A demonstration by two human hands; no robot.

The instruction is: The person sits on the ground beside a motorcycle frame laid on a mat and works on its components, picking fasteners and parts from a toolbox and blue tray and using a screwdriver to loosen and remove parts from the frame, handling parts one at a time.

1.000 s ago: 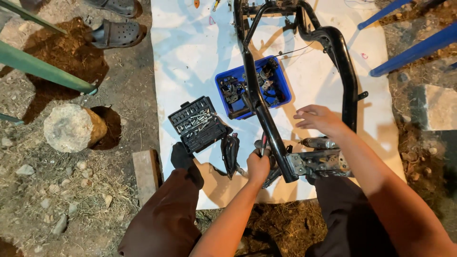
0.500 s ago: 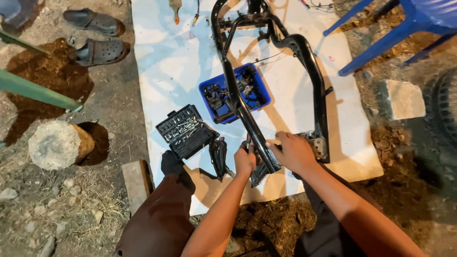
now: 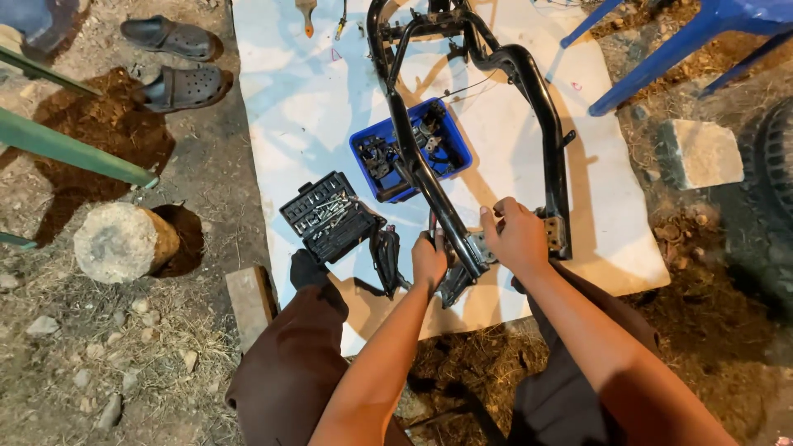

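Note:
A black tubular motorcycle frame [image 3: 541,116] lies on a white sheet [image 3: 273,99] on the ground. My left hand [image 3: 429,258] is closed around a thin dark tool at the near end of the frame's left tube. My right hand [image 3: 517,235] grips the bracket at the frame's near end, between the two tubes. A black plastic part [image 3: 386,258] lies just left of my left hand. My knees in dark trousers frame the bottom of the view.
An open black socket set case [image 3: 329,216] lies left of the frame. A blue tray [image 3: 364,147] of small parts sits under the left tube. A log stump [image 3: 124,241], a wood block [image 3: 249,306], sandals [image 3: 183,87], blue chair legs [image 3: 661,62] and a stone block [image 3: 700,154] surround the sheet.
My right hand came down from hovering over the frame and took hold of the bracket at its near end. The view shifted, so the frame now sits further left and nearer.

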